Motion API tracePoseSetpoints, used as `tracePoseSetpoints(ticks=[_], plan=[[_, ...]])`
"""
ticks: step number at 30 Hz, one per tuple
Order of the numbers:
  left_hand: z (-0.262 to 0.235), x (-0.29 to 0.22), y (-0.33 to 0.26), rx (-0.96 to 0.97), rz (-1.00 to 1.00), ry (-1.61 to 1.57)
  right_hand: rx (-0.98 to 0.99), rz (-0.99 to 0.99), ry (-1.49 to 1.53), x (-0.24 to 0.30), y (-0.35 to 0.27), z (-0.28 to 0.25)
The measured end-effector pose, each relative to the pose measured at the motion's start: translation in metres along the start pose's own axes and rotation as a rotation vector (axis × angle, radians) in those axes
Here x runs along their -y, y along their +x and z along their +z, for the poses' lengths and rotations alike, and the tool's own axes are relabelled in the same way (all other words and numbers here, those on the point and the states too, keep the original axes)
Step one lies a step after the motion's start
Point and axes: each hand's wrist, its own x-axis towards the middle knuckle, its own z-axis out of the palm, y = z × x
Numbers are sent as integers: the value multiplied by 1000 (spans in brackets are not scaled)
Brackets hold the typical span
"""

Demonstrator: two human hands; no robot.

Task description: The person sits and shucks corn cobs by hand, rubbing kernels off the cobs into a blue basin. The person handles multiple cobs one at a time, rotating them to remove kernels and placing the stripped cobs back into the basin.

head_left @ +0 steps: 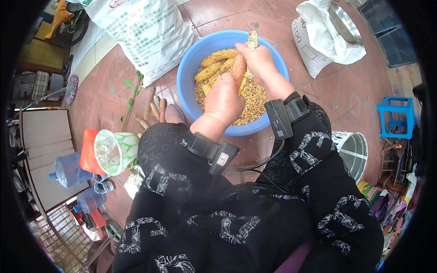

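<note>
A blue basin holds loose yellow corn kernels and several ears of corn. Over it, my left hand is closed around the lower end of a reddish corn cob. My right hand is closed just to the right and farther away, with a pale corn cob sticking out past its fingers. The reddish cob's upper end lies close to my right hand; whether they touch I cannot tell. My palms are hidden, and both wrists wear dark strapped devices.
A large white printed sack stands at the far left of the basin, another open sack at the far right. Bare cobs lie by my shoe. A green-white bin is left, a blue stool right, a metal-looking bucket beside my leg.
</note>
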Motion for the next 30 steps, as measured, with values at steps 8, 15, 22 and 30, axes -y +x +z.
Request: tracePoseSetpoints(ticks=[8,15,22,30], plan=[[-3,-4,2,15,-45,-40,-27,-92,-68,-1,1,-1],[-9,-7,2,15,-39,-112,-48,-184,13,-5,4,0],[-11,-7,6,6,-67,-368,-47,-219,40,-2,2,0],[-25,15,23,487,-254,-1637,230,2,500,12,-3,1]])
